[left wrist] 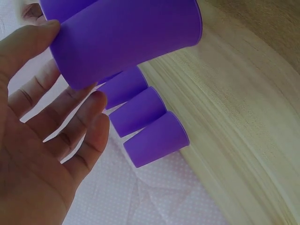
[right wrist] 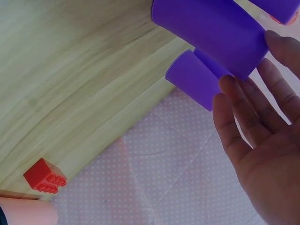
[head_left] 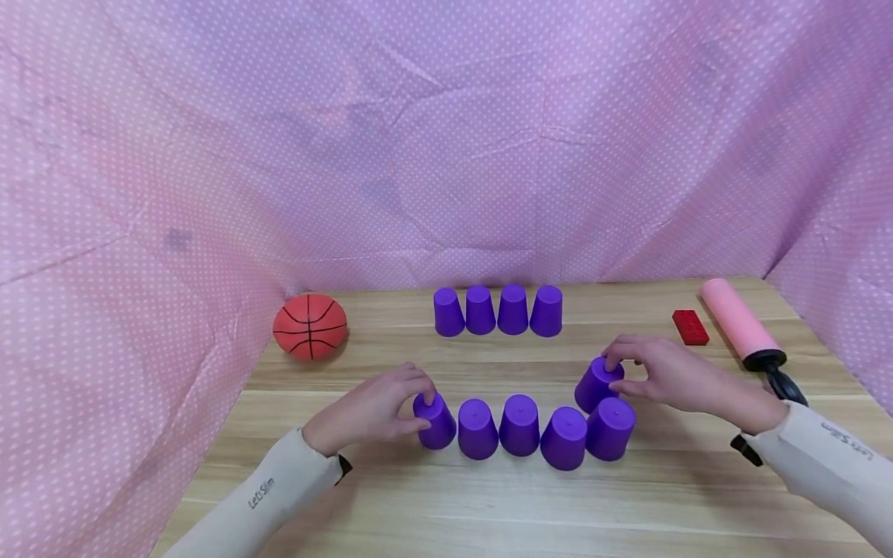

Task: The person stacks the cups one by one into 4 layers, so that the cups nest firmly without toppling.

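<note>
Head view: the left hand (head_left: 377, 403) and the right hand (head_left: 670, 372) each pinch a cup by its narrow upper end, thumb on the near side and fingers farther round, spread only about as far as that end is broad.

The left hand's cup, a purple, tapered, plastic-looking one (head_left: 436, 425), lies to the right of its palm, at the left end of a front row on the pale wood-grain table (head_left: 391, 519). Four matching purple tapered cups (head_left: 519, 426) run on from it to the right.

The right hand's cup, another purple, tapered, plastic-looking one (head_left: 593, 387), lies to the left of its palm. It sits just behind the rightmost front cup, out of line with that row, nearer the person than the back row of four purple tapered cups (head_left: 512, 310) and right of it. The right hand is clearly the nearer one to it; whether the cup touches its neighbour or is lifted, I cannot tell.

Both held cups are upside down, closed base up and wide mouth down. The left one's long axis is roughly upright; the right one's seems to lean slightly, base toward the right hand.
</note>
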`<state>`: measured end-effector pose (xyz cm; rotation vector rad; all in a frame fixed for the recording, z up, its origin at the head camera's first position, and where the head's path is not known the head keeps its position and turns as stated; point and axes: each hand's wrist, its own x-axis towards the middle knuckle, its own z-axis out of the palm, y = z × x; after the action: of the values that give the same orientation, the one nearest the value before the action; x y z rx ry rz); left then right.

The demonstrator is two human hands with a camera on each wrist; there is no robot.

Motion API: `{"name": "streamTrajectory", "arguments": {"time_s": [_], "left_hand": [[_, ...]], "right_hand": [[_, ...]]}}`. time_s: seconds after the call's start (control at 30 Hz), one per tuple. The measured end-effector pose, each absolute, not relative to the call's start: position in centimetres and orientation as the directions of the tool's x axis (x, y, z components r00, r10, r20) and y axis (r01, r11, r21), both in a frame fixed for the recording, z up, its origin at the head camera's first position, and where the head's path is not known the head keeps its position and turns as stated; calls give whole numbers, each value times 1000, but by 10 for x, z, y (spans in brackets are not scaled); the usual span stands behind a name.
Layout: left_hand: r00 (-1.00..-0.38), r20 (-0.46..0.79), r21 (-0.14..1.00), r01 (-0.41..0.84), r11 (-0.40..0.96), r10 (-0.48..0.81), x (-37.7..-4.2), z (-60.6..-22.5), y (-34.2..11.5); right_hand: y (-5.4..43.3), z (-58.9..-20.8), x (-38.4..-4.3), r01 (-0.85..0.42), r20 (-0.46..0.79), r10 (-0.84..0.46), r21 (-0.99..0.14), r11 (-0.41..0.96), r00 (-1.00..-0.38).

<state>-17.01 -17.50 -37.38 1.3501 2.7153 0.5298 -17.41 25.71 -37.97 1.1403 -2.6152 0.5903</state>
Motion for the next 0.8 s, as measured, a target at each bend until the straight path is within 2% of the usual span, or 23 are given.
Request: {"name": "streamTrajectory", "arguments": {"time_s": [0.2, 0.53, 0.8], "left_hand": [[-656, 162, 287, 746, 601, 737, -176, -369, -177], [-722, 335, 247, 687, 683, 606, -207, -335, -169], [-763, 413, 279, 626, 728, 498, -241, -310, -153]], "right_hand": [[254, -371, -179, -768, 410, -655, -248, 590, -635], [241, -343, -193, -739, 492, -583, -215, 639, -647], [225, -321, -221, -775, 628, -541, -165, 610, -559]]}}
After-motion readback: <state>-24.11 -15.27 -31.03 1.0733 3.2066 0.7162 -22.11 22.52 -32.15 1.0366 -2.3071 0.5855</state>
